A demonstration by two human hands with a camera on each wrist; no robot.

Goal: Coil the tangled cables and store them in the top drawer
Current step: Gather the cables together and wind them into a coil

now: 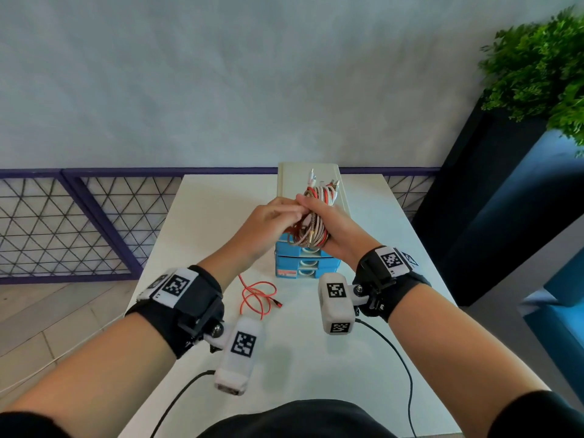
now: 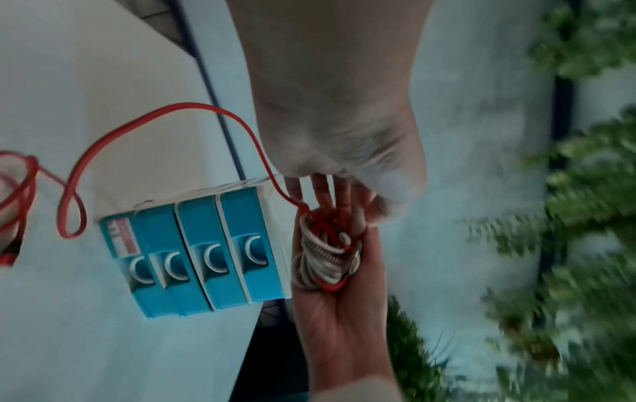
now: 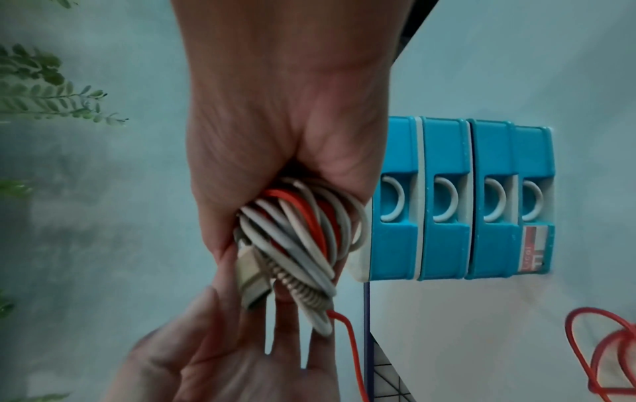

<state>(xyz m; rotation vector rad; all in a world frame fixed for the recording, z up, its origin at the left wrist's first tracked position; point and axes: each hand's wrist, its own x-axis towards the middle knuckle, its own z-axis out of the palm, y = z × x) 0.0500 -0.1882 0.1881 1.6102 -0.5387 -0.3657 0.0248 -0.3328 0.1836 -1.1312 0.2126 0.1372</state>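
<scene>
Above the blue drawer unit [image 1: 307, 264] my right hand [image 1: 335, 222] grips a coiled bundle of white and red cables [image 1: 317, 200]. My left hand [image 1: 282, 216] meets it from the left, fingers curled at the bundle and pinching the red cable [image 2: 154, 117]. That cable trails from the bundle [image 2: 323, 261] down to a loose loop [image 1: 257, 298] on the white table [image 1: 205, 235]. In the right wrist view the bundle [image 3: 299, 231] fills the right palm, with a plug and a spring sleeve showing. All drawers are shut, including the top drawer [image 3: 395, 204].
The drawer unit stands at the table's far middle. Black wrist-camera leads [image 1: 401, 368] hang over the near table edge. A purple mesh fence [image 1: 79, 222] runs behind the table. A dark planter with a green plant [image 1: 537, 74] stands at the right.
</scene>
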